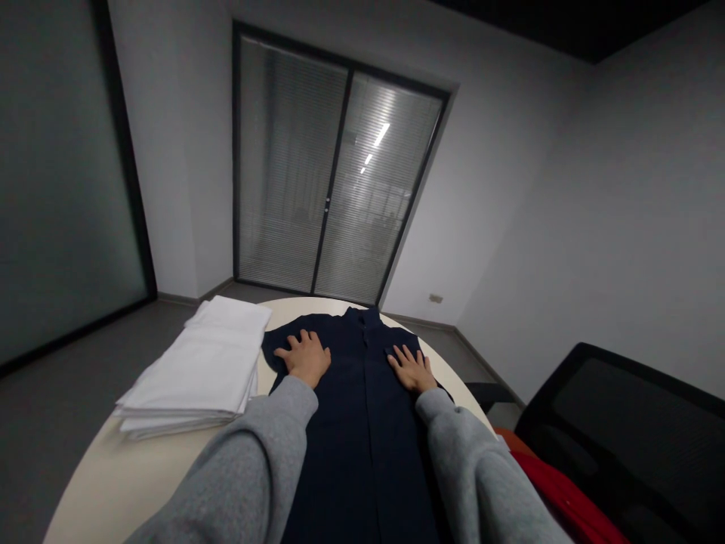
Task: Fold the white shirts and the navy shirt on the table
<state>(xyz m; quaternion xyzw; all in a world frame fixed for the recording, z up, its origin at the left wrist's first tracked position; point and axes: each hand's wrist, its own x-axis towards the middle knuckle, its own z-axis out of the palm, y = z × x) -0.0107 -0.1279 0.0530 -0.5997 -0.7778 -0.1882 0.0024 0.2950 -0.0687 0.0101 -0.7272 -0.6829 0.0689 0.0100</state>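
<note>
A dark navy shirt (351,423) lies spread flat, front side up, with its collar toward the table's far edge. My left hand (306,358) rests on the shirt's upper left part, fingers spread. On the upper right part, near the shoulder, my right hand (413,369) lies flat with its fingers apart. Neither hand grips the cloth. Both forearms are in grey sleeves. The lower end of the shirt runs out of view at the bottom.
A stack of folded white cloth (204,363) sits at the left on the round cream table (136,476). To the right stands a black mesh chair (634,423), with red cloth (566,495) beside the table edge. Beyond are a glass partition and walls.
</note>
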